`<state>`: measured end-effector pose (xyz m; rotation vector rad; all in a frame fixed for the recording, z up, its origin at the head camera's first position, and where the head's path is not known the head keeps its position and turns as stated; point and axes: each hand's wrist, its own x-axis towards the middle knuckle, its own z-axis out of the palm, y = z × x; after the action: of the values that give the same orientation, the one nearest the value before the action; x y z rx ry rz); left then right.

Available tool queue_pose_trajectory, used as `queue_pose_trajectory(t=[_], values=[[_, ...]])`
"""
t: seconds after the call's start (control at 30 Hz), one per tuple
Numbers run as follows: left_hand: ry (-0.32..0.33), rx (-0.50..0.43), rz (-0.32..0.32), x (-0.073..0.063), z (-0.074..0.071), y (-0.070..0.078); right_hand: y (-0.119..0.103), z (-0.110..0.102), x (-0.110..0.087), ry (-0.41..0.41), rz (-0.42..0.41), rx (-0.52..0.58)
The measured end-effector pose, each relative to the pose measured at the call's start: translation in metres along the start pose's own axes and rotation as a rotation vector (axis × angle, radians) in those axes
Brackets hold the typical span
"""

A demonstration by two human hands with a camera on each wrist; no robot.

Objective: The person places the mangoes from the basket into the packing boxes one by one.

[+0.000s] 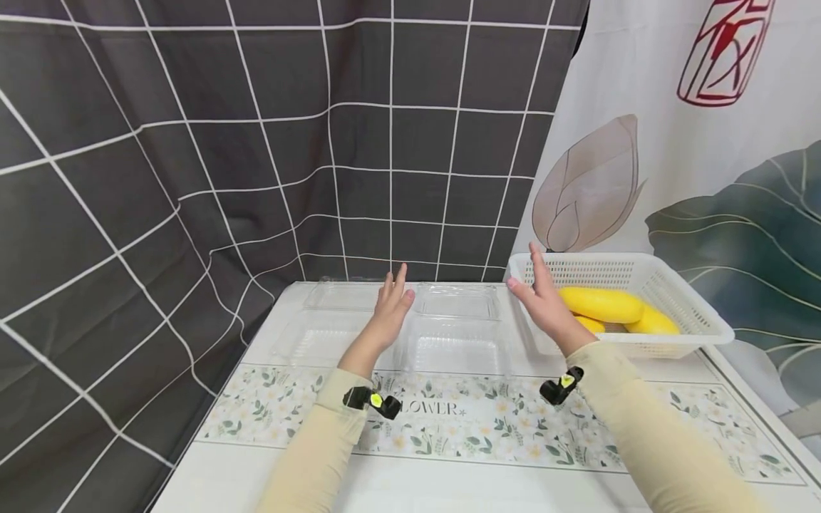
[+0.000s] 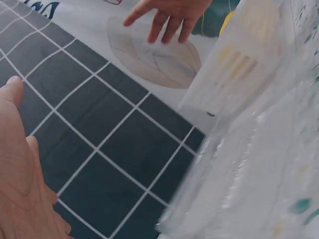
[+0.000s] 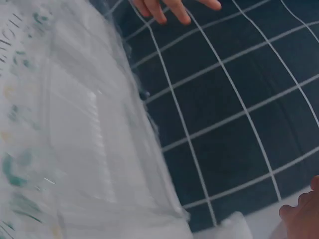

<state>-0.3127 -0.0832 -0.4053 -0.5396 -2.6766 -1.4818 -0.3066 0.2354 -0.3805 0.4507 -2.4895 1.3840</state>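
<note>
My left hand [image 1: 388, 312] is raised above the table with its fingers straight, between two clear plastic containers. It holds nothing. Beneath and to its left lies one clear container [image 1: 321, 347], its lid folded back; the other clear container [image 1: 455, 353] stands to its right, likewise opened out. My right hand [image 1: 547, 303] is held up with fingers extended, by the left side of a white basket [image 1: 689, 299], and is bare of any object. Inside the basket lie yellow, elongated, smooth objects [image 1: 599, 305]; their exact kind is unclear. In the left wrist view the right hand [image 2: 172, 15] appears with fingers spread.
A white table [image 1: 449, 484] carries a flower-printed strip [image 1: 474, 427] across its middle. Behind it hangs a dark curtain [image 1: 359, 142] with a white grid. At the right is a pale curtain [image 1: 616, 64] with leaf prints, close behind the basket.
</note>
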Motion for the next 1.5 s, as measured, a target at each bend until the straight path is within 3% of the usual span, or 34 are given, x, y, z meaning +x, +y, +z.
queue_pose_trajectory(t=[0.3, 0.5, 0.63, 0.8, 1.13, 1.5], values=[[0.045, -0.086, -0.031, -0.023, 0.016, -0.016, 0.007, 0.034, -0.022, -0.043, 0.001, 0.047], [0.032, -0.111, -0.054, -0.037, 0.031, -0.023, 0.014, 0.055, -0.039, -0.053, 0.050, 0.006], [0.058, -0.102, -0.055, -0.043, 0.045, -0.028, 0.022, 0.067, -0.050, -0.042, 0.089, -0.043], [0.090, -0.118, -0.081, -0.048, 0.058, -0.034, 0.034, 0.075, -0.059, -0.062, 0.166, -0.026], [0.075, -0.094, -0.089, -0.049, 0.073, -0.046, 0.046, 0.085, -0.067, -0.095, 0.263, 0.031], [0.099, -0.107, -0.070, -0.047, 0.075, -0.051, 0.052, 0.088, -0.059, -0.135, 0.344, 0.059]])
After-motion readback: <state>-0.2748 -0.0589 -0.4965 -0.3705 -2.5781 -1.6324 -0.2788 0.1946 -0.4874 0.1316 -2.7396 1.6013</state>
